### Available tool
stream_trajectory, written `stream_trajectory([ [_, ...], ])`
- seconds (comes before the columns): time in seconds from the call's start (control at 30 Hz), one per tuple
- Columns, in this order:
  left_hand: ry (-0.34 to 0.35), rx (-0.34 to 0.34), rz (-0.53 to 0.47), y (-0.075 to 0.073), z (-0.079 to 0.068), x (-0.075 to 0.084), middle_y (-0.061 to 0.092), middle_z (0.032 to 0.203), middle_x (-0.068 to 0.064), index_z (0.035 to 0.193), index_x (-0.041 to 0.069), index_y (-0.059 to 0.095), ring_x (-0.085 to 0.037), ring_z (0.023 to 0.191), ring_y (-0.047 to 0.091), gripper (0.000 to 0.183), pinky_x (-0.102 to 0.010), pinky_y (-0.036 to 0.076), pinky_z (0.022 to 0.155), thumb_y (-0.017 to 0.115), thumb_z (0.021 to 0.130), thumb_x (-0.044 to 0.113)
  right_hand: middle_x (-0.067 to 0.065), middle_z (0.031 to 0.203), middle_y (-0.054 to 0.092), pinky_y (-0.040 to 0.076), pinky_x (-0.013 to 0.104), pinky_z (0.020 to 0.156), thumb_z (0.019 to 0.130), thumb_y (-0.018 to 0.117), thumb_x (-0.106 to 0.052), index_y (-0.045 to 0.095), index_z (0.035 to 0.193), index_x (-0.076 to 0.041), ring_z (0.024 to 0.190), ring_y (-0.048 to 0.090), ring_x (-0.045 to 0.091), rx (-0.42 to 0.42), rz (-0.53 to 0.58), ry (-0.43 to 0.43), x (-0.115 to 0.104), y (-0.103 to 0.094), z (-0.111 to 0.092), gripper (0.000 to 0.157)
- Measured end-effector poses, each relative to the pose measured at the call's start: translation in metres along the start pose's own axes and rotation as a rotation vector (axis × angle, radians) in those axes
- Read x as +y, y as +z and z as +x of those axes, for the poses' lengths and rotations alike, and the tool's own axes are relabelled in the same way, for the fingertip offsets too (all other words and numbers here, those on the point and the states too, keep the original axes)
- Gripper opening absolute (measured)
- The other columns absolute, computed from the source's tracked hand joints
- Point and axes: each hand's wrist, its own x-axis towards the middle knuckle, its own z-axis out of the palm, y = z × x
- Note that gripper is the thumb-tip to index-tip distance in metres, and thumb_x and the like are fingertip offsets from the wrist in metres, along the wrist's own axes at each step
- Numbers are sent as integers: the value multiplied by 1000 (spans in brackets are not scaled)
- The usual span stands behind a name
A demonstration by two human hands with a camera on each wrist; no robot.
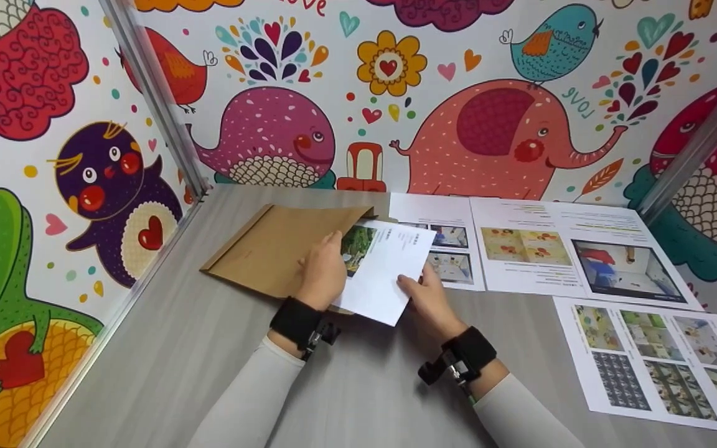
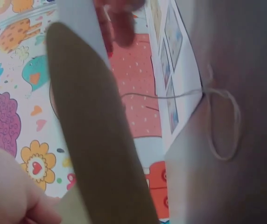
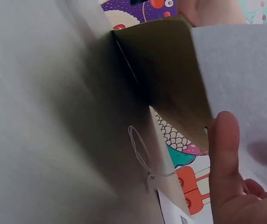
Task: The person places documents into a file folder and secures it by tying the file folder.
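A brown paper envelope (image 1: 265, 246) is held tilted above the grey table, its mouth facing right. My left hand (image 1: 324, 272) grips it near that mouth; part of the fingers is hidden behind it. A white printed sheet (image 1: 383, 277) with a green picture lies partly within the mouth or against it; which, I cannot tell. My right hand (image 1: 430, 298) pinches the sheet's right edge, thumb on the face towards me. In the right wrist view the thumb (image 3: 226, 140) presses on the paper. A thin looped string (image 2: 224, 123) hangs by the envelope in the left wrist view.
Several printed sheets with photos (image 1: 523, 246) lie side by side at the back right of the table (image 1: 165, 361). Another photo sheet (image 1: 635, 389) lies nearer on the right. Cartoon-printed walls (image 1: 371, 124) and metal posts (image 1: 159, 93) bound the table at the back and sides.
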Motion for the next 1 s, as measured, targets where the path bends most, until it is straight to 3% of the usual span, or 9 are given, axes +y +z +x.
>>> stream_trajectory([
  [0.13,-5,-2,-12,1,-1,1,55,147,-14,143,5,53,-39,134,52,46,-74,34,104,37,101,-2,7,90,68,53,26,55,93,52,0,47,130,2,66,65,11,82,24,58,-5,-2,2,37],
  [0.27,-11,-3,-6,3,0,-1,55,147,-14,143,5,52,-38,135,52,45,-74,35,104,38,101,-1,-2,69,55,47,24,45,85,54,3,49,109,0,50,51,8,197,51,95,-13,-7,3,25],
  [0.33,-7,-4,1,4,0,0,55,147,-14,144,4,52,-39,135,52,45,-71,38,103,38,101,-1,-3,66,50,49,25,46,80,54,7,49,102,-1,48,49,8,236,58,87,-14,-8,3,23],
  [0.47,12,-3,19,8,-2,6,55,147,-15,143,4,52,-40,133,53,45,-65,42,100,43,100,-1,-2,64,50,53,29,48,78,56,10,51,93,-3,47,52,10,275,49,60,-12,-9,4,21],
  [0.77,104,-18,39,21,-15,26,55,146,-17,142,2,53,-42,133,52,45,-74,37,102,39,99,-3,2,72,57,57,26,54,80,65,10,57,94,3,53,60,10,273,-25,48,-14,-8,3,17],
  [1.0,220,61,159,37,-33,41,59,141,-17,136,1,57,-41,129,56,42,-73,39,97,45,95,-2,4,71,64,57,24,54,80,68,11,63,92,9,54,64,10,252,-105,26,-14,-8,2,14],
])
